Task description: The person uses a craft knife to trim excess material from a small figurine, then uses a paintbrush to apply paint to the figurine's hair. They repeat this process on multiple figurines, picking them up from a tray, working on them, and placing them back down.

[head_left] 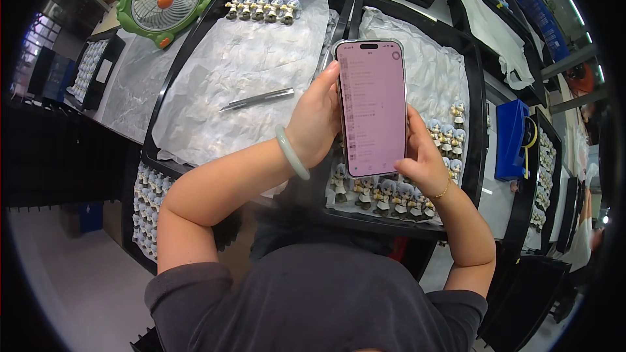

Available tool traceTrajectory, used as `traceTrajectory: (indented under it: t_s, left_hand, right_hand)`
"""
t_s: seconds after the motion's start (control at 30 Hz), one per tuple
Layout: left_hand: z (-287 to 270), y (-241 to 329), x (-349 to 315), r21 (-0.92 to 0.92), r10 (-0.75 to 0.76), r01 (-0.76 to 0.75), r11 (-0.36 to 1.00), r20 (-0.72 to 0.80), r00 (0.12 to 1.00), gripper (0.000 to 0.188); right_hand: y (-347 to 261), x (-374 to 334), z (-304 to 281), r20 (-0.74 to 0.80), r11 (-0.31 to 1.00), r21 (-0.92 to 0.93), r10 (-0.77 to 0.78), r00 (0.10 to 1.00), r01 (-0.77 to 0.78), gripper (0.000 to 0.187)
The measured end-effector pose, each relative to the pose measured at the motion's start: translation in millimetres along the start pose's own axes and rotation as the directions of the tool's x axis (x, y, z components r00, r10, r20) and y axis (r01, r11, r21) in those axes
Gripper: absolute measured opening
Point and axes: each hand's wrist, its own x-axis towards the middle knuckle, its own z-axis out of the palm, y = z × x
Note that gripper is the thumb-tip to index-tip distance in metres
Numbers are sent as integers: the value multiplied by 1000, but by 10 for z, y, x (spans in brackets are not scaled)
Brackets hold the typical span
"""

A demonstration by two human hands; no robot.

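Note:
A smartphone with a lit pinkish screen showing a list is held upright in front of me. My left hand grips its left edge, thumb along the side. At its lower right side, my right hand supports it, with the thumb by the bottom corner of the screen. The phone hangs above two black trays lined with white paper. In the left tray, a slim metallic pen-like tool lies on the paper, and a row of small figurines stands at the far end. More figurines fill the near part of the right tray.
A green animal-shaped fan stands at the far left. To the right is a blue tape dispenser. Further trays of figurines stand at the left, below the left tray and at the right edge.

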Motion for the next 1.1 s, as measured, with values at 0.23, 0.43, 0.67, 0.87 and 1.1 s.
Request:
traceTrajectory:
  t_s: [0.23, 0.43, 0.67, 0.87, 1.1]
  left_hand:
    - [-25, -2, -1, -40, -5, 5, 999, -10, 1000, 59]
    - [31, 54, -58, -62, -9, 6, 998, -42, 999, 52]
    - [118, 11, -133, -34, 13, -9, 999, 115, 993, 57]
    - [140, -197, -173, -14, 55, -53, 998, 254, 966, 80]
    - [133, -60, -210, 368, 166, -276, 888, 301, 939, 71]
  right_hand:
    - [-54, 26, 40, 48, 999, -30, 16, 999, -15, 81]
    - [8, 28, 15, 23, 995, -98, -12, 1000, 14, 82]
    - [60, 55, 11, -143, 828, -552, -212, 967, 100, 96]
    - [11, 95, -41, -182, 683, -717, -374, 909, 138, 98]
    - [-461, -132, -278, -288, 734, -553, -612, 737, 394, 96]
